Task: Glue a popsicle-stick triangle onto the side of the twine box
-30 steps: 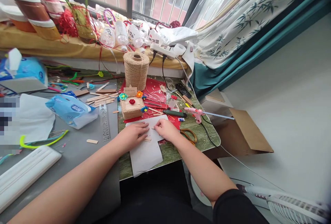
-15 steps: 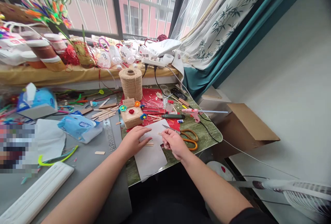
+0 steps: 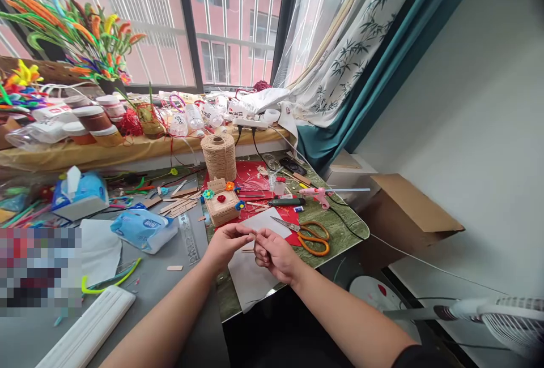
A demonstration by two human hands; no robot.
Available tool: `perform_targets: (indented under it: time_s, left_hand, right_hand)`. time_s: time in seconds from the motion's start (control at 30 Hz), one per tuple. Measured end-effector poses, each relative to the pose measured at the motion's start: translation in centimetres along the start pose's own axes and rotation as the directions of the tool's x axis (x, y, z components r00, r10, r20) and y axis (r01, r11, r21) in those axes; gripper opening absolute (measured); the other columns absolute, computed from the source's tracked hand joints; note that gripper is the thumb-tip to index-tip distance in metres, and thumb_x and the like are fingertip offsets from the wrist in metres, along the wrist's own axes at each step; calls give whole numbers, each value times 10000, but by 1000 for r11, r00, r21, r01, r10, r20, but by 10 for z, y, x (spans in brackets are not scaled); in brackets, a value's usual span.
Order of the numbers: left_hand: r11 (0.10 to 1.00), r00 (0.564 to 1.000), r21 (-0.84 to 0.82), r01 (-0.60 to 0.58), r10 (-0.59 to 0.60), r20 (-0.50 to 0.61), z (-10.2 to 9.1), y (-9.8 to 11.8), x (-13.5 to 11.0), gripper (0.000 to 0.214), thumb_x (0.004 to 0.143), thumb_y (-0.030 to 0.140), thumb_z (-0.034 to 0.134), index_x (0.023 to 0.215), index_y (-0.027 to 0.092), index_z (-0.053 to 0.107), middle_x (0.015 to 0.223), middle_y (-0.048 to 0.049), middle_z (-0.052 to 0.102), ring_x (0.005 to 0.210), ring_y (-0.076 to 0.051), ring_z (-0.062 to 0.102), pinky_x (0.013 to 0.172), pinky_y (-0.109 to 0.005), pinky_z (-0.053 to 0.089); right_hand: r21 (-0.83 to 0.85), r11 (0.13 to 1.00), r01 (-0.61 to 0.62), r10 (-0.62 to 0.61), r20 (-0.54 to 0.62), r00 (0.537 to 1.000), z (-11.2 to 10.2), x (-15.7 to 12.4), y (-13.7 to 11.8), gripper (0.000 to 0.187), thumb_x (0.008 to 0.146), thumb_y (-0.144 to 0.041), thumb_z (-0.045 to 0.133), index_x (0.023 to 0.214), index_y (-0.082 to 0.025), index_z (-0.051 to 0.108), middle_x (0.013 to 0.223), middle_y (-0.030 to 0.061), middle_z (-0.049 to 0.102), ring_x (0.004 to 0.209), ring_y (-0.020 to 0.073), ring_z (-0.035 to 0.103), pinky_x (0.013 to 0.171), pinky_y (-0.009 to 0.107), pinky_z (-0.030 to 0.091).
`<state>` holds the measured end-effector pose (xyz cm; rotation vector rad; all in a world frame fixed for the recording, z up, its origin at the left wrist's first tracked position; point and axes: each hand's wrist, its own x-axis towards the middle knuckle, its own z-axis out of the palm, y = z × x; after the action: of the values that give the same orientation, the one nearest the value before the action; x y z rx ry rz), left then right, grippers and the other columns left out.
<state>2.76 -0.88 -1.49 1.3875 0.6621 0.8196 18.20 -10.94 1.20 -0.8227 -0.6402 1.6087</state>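
Observation:
My left hand (image 3: 227, 242) and my right hand (image 3: 274, 253) meet just above a white sheet of paper (image 3: 253, 269) on the green-topped table (image 3: 340, 232). The fingers of both are curled together as if pinching a small thin stick between them, too small to name for sure. Short wooden stick pieces (image 3: 246, 250) lie on the paper under the hands. Orange-handled scissors (image 3: 309, 235) lie just right of my right hand. A small woven box (image 3: 223, 208) with tiny flowers stands beyond my left hand.
A twine spool (image 3: 219, 155), a pink glue gun (image 3: 317, 193), loose wooden sticks (image 3: 181, 205), a clear ruler (image 3: 189, 235), tissue packs (image 3: 144, 227) and a tissue box (image 3: 80, 198) crowd the table. The windowsill holds bottles and pipe-cleaner flowers. A cardboard box (image 3: 408, 209) sits to the right, a fan (image 3: 505, 317) at lower right.
Both hands have lifted off the paper and come together in front of me. The scissors have come into full view. The camera has tilted up, showing more of the window.

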Motion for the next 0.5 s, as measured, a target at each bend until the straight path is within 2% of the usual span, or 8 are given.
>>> perform_targets:
  time_s: [0.13, 0.23, 0.3, 0.37, 0.43, 0.5]
  left_hand:
    - [999, 999, -47, 8, -5, 50, -3, 2, 2, 371, 718, 505, 888, 833, 175, 765, 1001, -115, 794, 969, -265, 734, 926, -442, 587]
    - [997, 988, -74, -33, 43, 145, -6, 5, 2, 326, 745, 485, 879, 822, 182, 784, 950, -102, 782, 934, -248, 714, 882, -419, 580]
    - [994, 970, -101, -47, 69, 232, -8, 8, 2, 292, 763, 461, 874, 805, 185, 790, 858, -86, 758, 855, -226, 693, 806, -391, 576]
    - [994, 948, -95, -60, 86, 307, -9, 9, 1, 276, 783, 445, 863, 784, 178, 790, 784, -79, 734, 807, -216, 676, 772, -379, 571]
    - [996, 942, -55, -76, 89, 323, -9, 9, 2, 282, 805, 445, 845, 807, 169, 791, 821, -91, 749, 824, -223, 689, 789, -382, 577]
    - [995, 962, 53, -88, 71, 265, -10, 7, 4, 291, 856, 459, 795, 897, 171, 795, 948, -110, 780, 898, -239, 717, 845, -390, 583]
  right_hand:
    - [106, 992, -67, 61, 58, 996, 2, -7, -9, 312, 909, -405, 777, 914, -210, 534, 587, -99, 433, 492, 63, 250, 506, 227, 164]
    - [157, 972, -173, 152, 136, 979, 3, -12, -13, 282, 904, -383, 780, 976, -200, 577, 611, -95, 411, 503, 65, 251, 509, 227, 164]
    - [110, 957, -269, 239, 225, 945, 3, -16, -15, 281, 909, -397, 765, 1028, -201, 601, 624, -83, 440, 501, 71, 281, 510, 229, 184]
    - [29, 949, -313, 292, 291, 911, 0, -17, -15, 295, 906, -421, 757, 1039, -200, 614, 617, -77, 469, 486, 74, 303, 508, 235, 210]
    - [-55, 960, -276, 281, 267, 922, -8, -15, -16, 328, 881, -449, 772, 1023, -201, 613, 593, -86, 474, 462, 69, 297, 502, 237, 232]
    - [-207, 965, -163, 192, 125, 974, -21, -9, -19, 362, 869, -490, 770, 1011, -203, 601, 585, -84, 505, 452, 72, 325, 497, 235, 254]
